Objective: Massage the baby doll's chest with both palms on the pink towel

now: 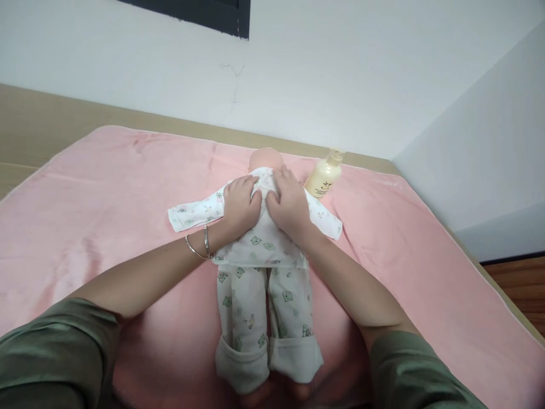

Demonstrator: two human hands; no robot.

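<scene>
A baby doll lies on a pink cloth, its head at the far end and its feet toward me. It wears a white printed top and white printed trousers with turned-up cuffs. My left hand rests open on the left side of the upper body. On the right side, my right hand lies open on the top, close to the shoulder. Both thumbs point inward with a narrow gap between them. The doll's sleeves stretch out to both sides, and its hands are not visible.
A pale yellow pump bottle stands on the cloth just right of the doll's head. The wooden table edge runs along a white wall. A dark frame is on the wall at the top.
</scene>
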